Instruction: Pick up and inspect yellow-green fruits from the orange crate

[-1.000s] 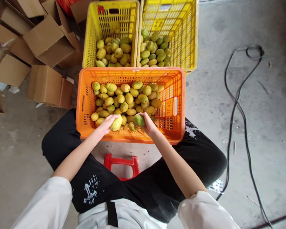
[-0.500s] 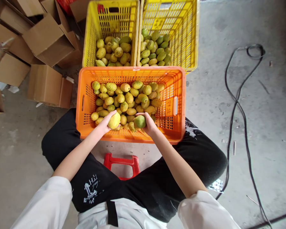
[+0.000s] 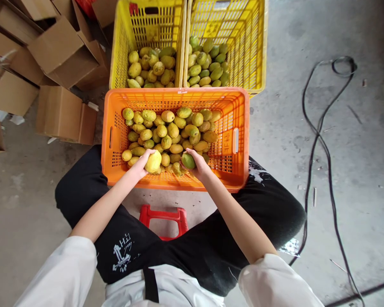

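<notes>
My left hand (image 3: 142, 165) is closed round a yellow papaya (image 3: 153, 162) over the near side of the orange crate (image 3: 176, 183). A greener papaya (image 3: 188, 160) sits in my right hand (image 3: 196, 165), with the thumb along its upper side and the fingers mostly hidden beneath. The two held fruits are apart, a short gap between them. Below and beyond my hands, many yellow-green papayas (image 3: 173, 130) lie heaped in the crate.
Behind the orange crate stand a left yellow crate (image 3: 114, 55) and a right yellow crate (image 3: 259, 55), each holding papayas. Cardboard boxes (image 3: 59, 113) pile up at the left. A red plastic stool (image 3: 182, 221) is between my legs. A black cable (image 3: 318, 135) loops over the floor at right.
My left hand has turned the yellow papaya, so more of its face shows upward. In my right hand the green papaya has rolled and now lies tilted. Both hands stay over the crate.
</notes>
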Motion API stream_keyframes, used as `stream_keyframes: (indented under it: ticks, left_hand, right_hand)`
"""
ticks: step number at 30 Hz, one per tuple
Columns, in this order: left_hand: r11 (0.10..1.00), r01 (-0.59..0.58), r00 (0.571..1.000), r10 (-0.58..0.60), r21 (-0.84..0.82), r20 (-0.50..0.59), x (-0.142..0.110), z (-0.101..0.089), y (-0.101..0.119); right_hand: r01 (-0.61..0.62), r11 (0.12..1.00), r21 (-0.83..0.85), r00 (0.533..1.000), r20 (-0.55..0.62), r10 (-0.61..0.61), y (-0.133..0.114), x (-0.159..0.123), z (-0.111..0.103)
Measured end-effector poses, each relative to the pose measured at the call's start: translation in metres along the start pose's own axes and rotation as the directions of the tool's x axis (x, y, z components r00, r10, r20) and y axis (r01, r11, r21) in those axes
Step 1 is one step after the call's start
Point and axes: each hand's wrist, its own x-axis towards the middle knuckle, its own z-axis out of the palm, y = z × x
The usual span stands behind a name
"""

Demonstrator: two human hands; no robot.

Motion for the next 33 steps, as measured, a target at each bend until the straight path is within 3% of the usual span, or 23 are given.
stream_keyframes:
  ticks: [6, 14, 17, 23, 27, 33]
  left_hand:
    - [0.993, 0.111, 0.994, -0.111, -0.035, 0.010, 0.001, 0.000, 0.004]
    - [0.981, 0.180, 0.983, -0.178, -0.073, 0.040, 0.003, -0.001, 0.000]
    - [0.987, 0.159, 0.986, -0.157, -0.038, 0.046, 0.002, -0.001, -0.003]
    - [0.996, -0.033, 0.998, 0.029, 0.078, 0.058, -0.003, 0.001, -0.007]
    - [0.994, -0.031, 0.996, 0.022, 0.103, 0.087, -0.007, 0.002, -0.006]
    - [0.998, 0.008, 0.999, -0.010, 0.062, 0.037, -0.003, 0.003, -0.006]
  right_hand:
    - [-0.059, 0.998, -0.009, 0.995, 0.078, 0.059, 0.001, 0.002, -0.003]
    - [-0.032, 0.999, -0.004, 1.000, 0.002, 0.032, 0.005, 0.006, -0.002]
    - [0.001, 0.997, -0.076, 1.000, 0.020, 0.001, 0.005, 0.005, -0.002]
    - [0.013, 0.994, -0.110, 0.997, 0.076, -0.004, 0.003, 0.001, -0.001]
    - [0.124, 0.984, -0.128, 0.991, 0.061, -0.117, 0.000, -0.004, 0.001]
    - [0.137, 0.981, -0.137, 0.990, 0.061, -0.130, 0.001, -0.008, 0.006]
